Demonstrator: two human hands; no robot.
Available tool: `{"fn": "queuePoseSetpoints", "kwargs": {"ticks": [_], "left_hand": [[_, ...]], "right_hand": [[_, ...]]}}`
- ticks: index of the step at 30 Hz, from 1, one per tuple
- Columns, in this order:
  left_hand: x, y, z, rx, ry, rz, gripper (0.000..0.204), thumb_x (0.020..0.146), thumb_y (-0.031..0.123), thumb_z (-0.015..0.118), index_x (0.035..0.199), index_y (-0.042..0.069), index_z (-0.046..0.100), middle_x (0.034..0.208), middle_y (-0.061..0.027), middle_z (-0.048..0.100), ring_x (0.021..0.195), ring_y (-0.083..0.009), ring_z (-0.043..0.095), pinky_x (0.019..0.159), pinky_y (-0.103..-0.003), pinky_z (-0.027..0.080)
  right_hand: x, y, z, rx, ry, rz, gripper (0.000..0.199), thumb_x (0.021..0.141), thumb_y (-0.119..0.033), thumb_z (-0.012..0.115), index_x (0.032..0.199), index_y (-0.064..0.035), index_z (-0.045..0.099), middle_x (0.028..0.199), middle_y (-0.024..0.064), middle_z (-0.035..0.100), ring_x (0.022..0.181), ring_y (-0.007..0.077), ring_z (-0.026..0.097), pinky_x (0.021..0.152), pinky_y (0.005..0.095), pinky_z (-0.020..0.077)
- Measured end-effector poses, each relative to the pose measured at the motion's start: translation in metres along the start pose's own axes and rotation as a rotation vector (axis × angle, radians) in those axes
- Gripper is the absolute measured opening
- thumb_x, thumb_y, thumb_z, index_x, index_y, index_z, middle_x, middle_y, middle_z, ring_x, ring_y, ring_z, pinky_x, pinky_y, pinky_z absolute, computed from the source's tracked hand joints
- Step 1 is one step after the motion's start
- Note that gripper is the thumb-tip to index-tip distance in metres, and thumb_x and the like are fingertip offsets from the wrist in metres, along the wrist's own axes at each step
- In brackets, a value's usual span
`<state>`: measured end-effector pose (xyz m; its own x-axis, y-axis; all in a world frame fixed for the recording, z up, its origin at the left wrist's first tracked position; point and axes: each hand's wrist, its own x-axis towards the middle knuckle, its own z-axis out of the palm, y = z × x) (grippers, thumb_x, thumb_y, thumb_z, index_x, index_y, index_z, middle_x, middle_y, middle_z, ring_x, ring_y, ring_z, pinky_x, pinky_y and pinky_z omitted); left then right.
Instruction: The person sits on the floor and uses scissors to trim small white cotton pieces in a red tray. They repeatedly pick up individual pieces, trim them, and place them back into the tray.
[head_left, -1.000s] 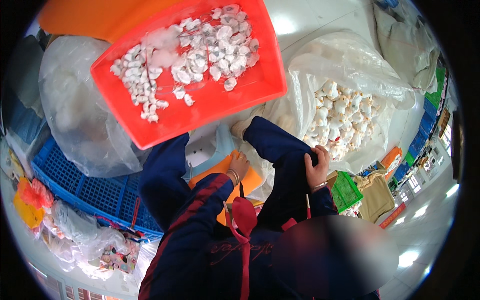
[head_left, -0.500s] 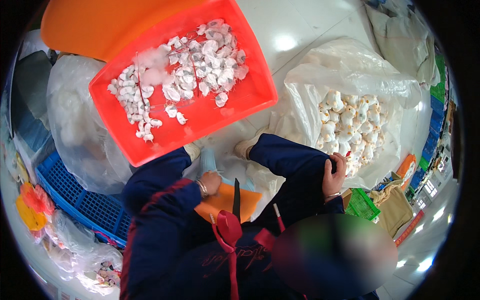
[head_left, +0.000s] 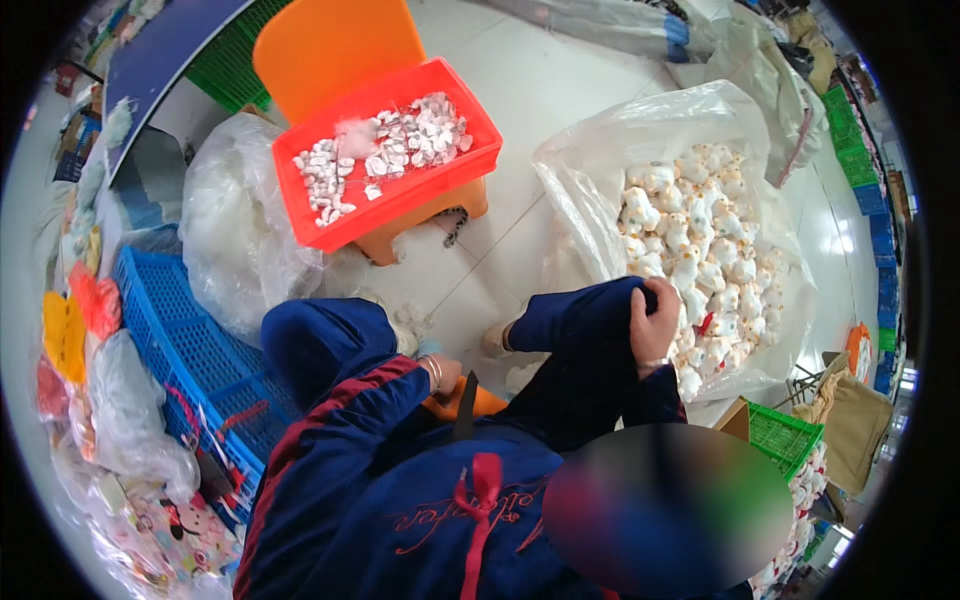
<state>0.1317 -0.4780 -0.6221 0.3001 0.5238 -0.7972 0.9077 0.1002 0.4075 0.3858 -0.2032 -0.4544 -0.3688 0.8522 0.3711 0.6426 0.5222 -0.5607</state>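
Newly, the orange plastic chair point(head_left: 340, 62) is revealed as the red rectangular plastic tray's point(head_left: 400, 192) support. Right hand point(head_left: 655, 318): loosely spread, seen empty, rested on navy trouser knee point(head_left: 590, 315). Left hand point(head_left: 447, 376), beside flat orange seat edge point(head_left: 485, 402): fingers hidden, grip untellable.

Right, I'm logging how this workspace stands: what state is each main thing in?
Red bin: open-topped, part-filled with small white pieces, set on an orange chair.
Plush bag: clear, wide open, holding many white plush pieces.
Fluff bag: clear, bulging; mouth unclear.
Blue crate: partly hidden; contents unclear.
Left hand: partly hidden; grip unclear.
Right hand: resting on the right knee, fingers loosely curved.
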Motion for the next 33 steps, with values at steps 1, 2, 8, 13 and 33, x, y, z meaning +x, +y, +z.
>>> {"fn": "queuePoseSetpoints", "kwargs": {"ticks": [1,2,8,13,33], "left_hand": [[-0.006,0.01,-0.007,0.04,0.04,-0.007,0.034,0.089,0.029,0.066,0.114,0.005,0.07,0.115,-0.0194,0.073,0.107,-0.04,0.07,0.087,-0.05,0.058],[-0.019,0.028,-0.012,0.075,0.186,-0.058,0.027,0.093,0.027,0.062,0.108,0.006,0.07,0.115,-0.0172,0.072,0.108,-0.0372,0.069,0.086,-0.051,0.058],[0.002,0.031,0.043,0.169,0.483,-0.109,0.028,0.1,0.023,0.053,0.115,0.01,0.073,0.127,-0.0126,0.068,0.119,-0.0322,0.065,0.082,-0.057,0.058],[-0.008,0.033,0.038,0.186,0.489,-0.027,0.025,0.098,0.021,0.054,0.109,0.008,0.071,0.116,-0.0159,0.069,0.112,-0.0351,0.066,0.081,-0.051,0.059],[0.023,-0.06,-0.088,-0.259,0.32,-0.057,0.039,0.081,0.031,0.069,0.104,0.0,0.074,0.11,-0.0288,0.07,0.107,-0.0415,0.068,0.092,-0.048,0.055]], "right_hand": [[0.002,-0.002,-0.001,-0.029,-0.004,-0.004,0.024,0.086,-0.016,0.073,0.105,-0.002,0.067,0.114,0.0155,0.068,0.108,0.0351,0.062,0.097,0.0427,0.0466],[0.001,-0.001,-0.003,-0.016,0.029,-0.023,0.024,0.086,-0.017,0.073,0.104,-0.0023,0.067,0.114,0.0155,0.068,0.108,0.0353,0.062,0.097,0.0429,0.0467],[0.005,-0.019,0.015,0.064,0.117,-0.1,0.023,0.084,-0.019,0.073,0.1,-0.0032,0.068,0.113,0.0147,0.068,0.109,0.0363,0.061,0.096,0.0435,0.0476],[0.014,-0.011,0.006,0.165,0.076,-0.13,0.026,0.084,-0.018,0.073,0.104,-0.0012,0.068,0.112,0.0166,0.067,0.107,0.0362,0.062,0.097,0.0431,0.0477],[-0.212,-0.097,0.191,0.276,-1.552,0.008,0.029,0.1,-0.028,0.059,0.116,-0.0047,0.066,0.104,0.017,0.07,0.099,0.0281,0.068,0.089,0.0396,0.053]]}}
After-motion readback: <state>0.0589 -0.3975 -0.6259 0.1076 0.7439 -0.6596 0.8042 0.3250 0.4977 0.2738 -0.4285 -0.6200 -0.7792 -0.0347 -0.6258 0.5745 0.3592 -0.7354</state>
